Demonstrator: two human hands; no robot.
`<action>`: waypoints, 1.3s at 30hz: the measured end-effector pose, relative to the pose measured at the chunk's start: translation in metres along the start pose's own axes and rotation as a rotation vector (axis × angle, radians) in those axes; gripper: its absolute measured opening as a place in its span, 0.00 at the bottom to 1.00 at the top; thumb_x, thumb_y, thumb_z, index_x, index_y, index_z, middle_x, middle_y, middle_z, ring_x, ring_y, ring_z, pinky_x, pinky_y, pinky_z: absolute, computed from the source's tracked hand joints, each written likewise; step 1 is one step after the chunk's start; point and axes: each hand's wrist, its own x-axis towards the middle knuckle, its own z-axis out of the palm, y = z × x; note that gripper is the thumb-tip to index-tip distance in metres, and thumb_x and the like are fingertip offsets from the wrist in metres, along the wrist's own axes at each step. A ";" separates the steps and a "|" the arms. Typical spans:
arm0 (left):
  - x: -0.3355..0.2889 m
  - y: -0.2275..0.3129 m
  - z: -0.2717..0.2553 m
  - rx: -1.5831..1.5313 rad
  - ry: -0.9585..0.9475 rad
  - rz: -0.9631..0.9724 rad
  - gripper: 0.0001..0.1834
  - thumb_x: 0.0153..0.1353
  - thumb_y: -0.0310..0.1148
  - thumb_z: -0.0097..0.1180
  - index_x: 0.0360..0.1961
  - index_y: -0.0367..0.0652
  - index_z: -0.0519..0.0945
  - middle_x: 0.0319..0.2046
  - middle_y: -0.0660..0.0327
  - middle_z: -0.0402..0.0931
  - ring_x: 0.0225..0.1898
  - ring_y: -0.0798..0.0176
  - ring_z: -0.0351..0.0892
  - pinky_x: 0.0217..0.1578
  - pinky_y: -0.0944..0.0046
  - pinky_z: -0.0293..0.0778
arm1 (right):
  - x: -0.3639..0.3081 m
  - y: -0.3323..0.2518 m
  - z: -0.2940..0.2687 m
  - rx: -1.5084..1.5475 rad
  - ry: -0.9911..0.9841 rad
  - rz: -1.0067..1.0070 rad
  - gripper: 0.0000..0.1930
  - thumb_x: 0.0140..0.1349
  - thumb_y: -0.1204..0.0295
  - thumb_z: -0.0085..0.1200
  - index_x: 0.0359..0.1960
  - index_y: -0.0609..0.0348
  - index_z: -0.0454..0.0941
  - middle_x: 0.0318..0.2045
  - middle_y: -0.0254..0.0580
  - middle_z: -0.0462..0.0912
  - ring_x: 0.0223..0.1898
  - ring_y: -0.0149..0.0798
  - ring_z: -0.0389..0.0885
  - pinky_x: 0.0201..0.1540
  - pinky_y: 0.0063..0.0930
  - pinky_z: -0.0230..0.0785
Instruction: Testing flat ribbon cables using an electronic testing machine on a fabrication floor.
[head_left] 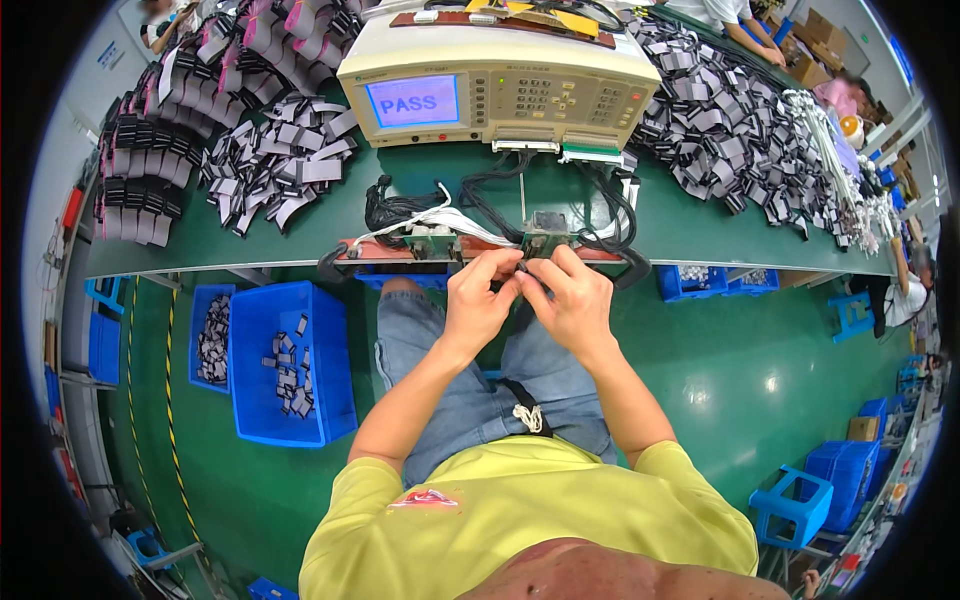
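Just in front of the table's front edge, my left hand (483,298) and my right hand (572,297) meet with fingers pinched together. Between the fingertips shows a small dark connector (521,267); most of it is hidden by the fingers. Right beyond the hands stands a green circuit-board socket (546,228) on a red-brown fixture bar. A second socket board (434,243) sits to its left on the same bar. Black wire bundles (487,200) and white wires run from the fixture to a beige tester (500,90) with a lit screen.
Piles of short grey ribbon cables with black connectors lie left (275,165) and right (725,125) on the green table (720,240). Bundled ribbon cables (150,165) sit farther left. A blue bin (340,385) holds cables by my left leg. Other people work around the table.
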 end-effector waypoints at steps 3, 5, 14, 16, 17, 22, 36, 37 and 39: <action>-0.002 0.001 0.000 0.048 0.052 0.084 0.16 0.57 0.18 0.70 0.47 0.34 0.83 0.41 0.54 0.85 0.38 0.59 0.88 0.40 0.63 0.84 | 0.002 0.000 0.002 0.008 0.042 0.021 0.06 0.60 0.68 0.70 0.36 0.53 0.86 0.26 0.35 0.74 0.21 0.41 0.79 0.23 0.36 0.69; -0.001 -0.003 0.000 0.045 0.078 0.103 0.16 0.57 0.18 0.71 0.47 0.34 0.83 0.41 0.54 0.85 0.38 0.59 0.88 0.40 0.63 0.84 | 0.001 -0.001 0.004 0.018 0.056 0.036 0.06 0.61 0.69 0.70 0.35 0.53 0.86 0.26 0.36 0.74 0.21 0.41 0.79 0.23 0.36 0.68; 0.003 -0.010 0.005 0.052 0.083 0.105 0.15 0.56 0.18 0.71 0.45 0.34 0.83 0.42 0.54 0.85 0.38 0.58 0.88 0.40 0.63 0.84 | 0.000 -0.004 0.011 -0.039 0.118 0.088 0.06 0.60 0.72 0.71 0.33 0.57 0.85 0.26 0.38 0.77 0.21 0.43 0.78 0.23 0.36 0.68; 0.004 -0.010 0.006 0.045 0.081 0.115 0.15 0.56 0.18 0.71 0.44 0.34 0.84 0.42 0.54 0.85 0.38 0.57 0.88 0.40 0.63 0.84 | 0.000 -0.004 0.011 -0.032 0.123 0.094 0.06 0.60 0.72 0.71 0.33 0.58 0.85 0.26 0.38 0.77 0.21 0.43 0.78 0.24 0.36 0.69; 0.005 -0.011 0.007 0.046 0.082 0.117 0.15 0.56 0.18 0.71 0.44 0.34 0.84 0.42 0.54 0.85 0.38 0.57 0.88 0.40 0.62 0.84 | 0.001 -0.004 0.011 -0.035 0.124 0.097 0.06 0.60 0.72 0.71 0.33 0.58 0.85 0.26 0.38 0.77 0.21 0.43 0.78 0.24 0.36 0.69; 0.007 -0.013 0.006 0.062 0.077 0.123 0.15 0.55 0.18 0.71 0.45 0.34 0.83 0.42 0.53 0.85 0.38 0.56 0.88 0.40 0.62 0.84 | 0.003 -0.004 0.012 -0.031 0.130 0.099 0.06 0.59 0.73 0.71 0.33 0.57 0.85 0.26 0.38 0.77 0.21 0.44 0.78 0.24 0.37 0.69; 0.010 -0.013 0.009 0.073 0.093 0.112 0.13 0.55 0.15 0.70 0.42 0.33 0.84 0.39 0.54 0.85 0.38 0.60 0.88 0.41 0.65 0.85 | 0.001 -0.005 0.017 -0.104 0.173 0.133 0.07 0.60 0.70 0.70 0.33 0.55 0.84 0.26 0.37 0.78 0.21 0.45 0.80 0.24 0.37 0.70; 0.010 -0.013 0.010 0.072 0.092 0.111 0.13 0.55 0.15 0.70 0.42 0.33 0.84 0.39 0.54 0.85 0.38 0.60 0.88 0.41 0.65 0.85 | 0.000 -0.004 0.019 -0.121 0.194 0.135 0.07 0.61 0.68 0.70 0.32 0.53 0.83 0.27 0.36 0.77 0.21 0.44 0.80 0.24 0.36 0.70; 0.012 -0.013 0.012 0.140 0.108 0.157 0.11 0.56 0.15 0.70 0.40 0.33 0.83 0.38 0.54 0.85 0.36 0.59 0.87 0.39 0.64 0.83 | 0.000 -0.003 0.021 -0.130 0.197 0.151 0.08 0.61 0.68 0.70 0.32 0.53 0.82 0.27 0.36 0.78 0.21 0.44 0.80 0.24 0.36 0.70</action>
